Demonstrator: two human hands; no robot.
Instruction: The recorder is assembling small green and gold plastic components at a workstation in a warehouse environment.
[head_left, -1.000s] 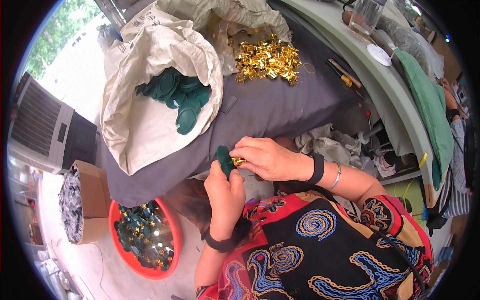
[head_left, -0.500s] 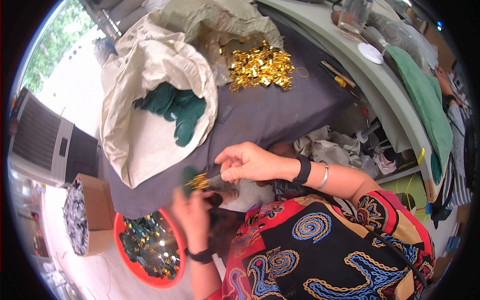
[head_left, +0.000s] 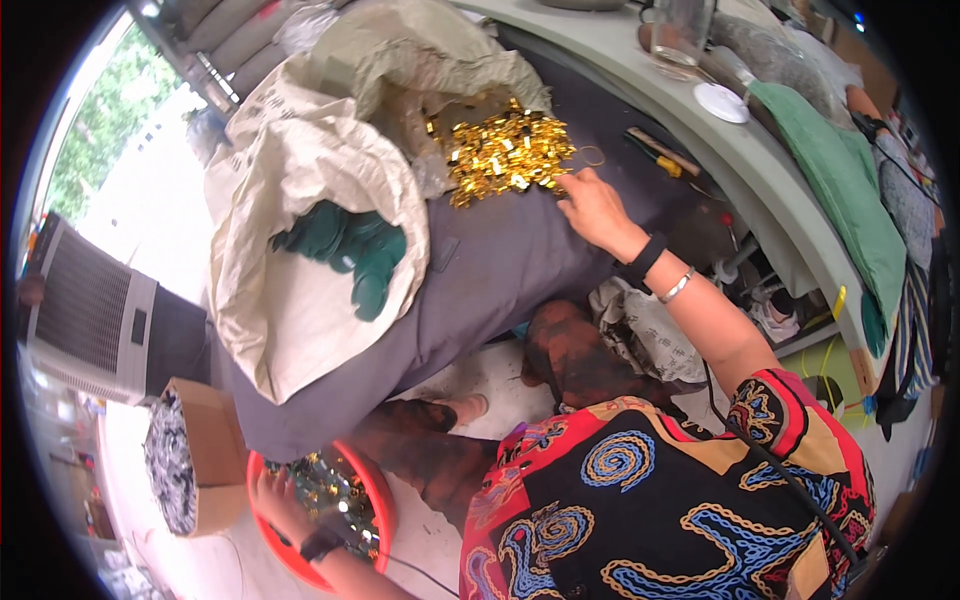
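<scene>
My right hand (head_left: 598,212) reaches the right edge of a heap of small shiny gold metal pieces (head_left: 510,150) on the dark cloth-covered table. Its thumb and fingers are drawn together there; whatever is between them is too small to make out. Down at the left, my left hand (head_left: 284,505) is over a red-orange basin (head_left: 385,500), smeared by motion. Dark green discs and gold pieces (head_left: 345,490) lie mixed in the basin. A cream woven sack (head_left: 290,345) lies open on the table, with several dark green discs (head_left: 375,275) in its mouth.
A cardboard box (head_left: 215,455) with grey-white material stands beside the basin. A grey slatted appliance (head_left: 95,310) is at the left. Yellow-handled tools (head_left: 660,155) lie beyond my right hand, near a pale curved tabletop (head_left: 600,60) bearing a glass jar (head_left: 683,30) and a green cloth (head_left: 835,180).
My right hand has moved away, up to the gold heap. My left hand has gone down and left to the basin; the green disc and gold pieces near my hands no longer show there.
</scene>
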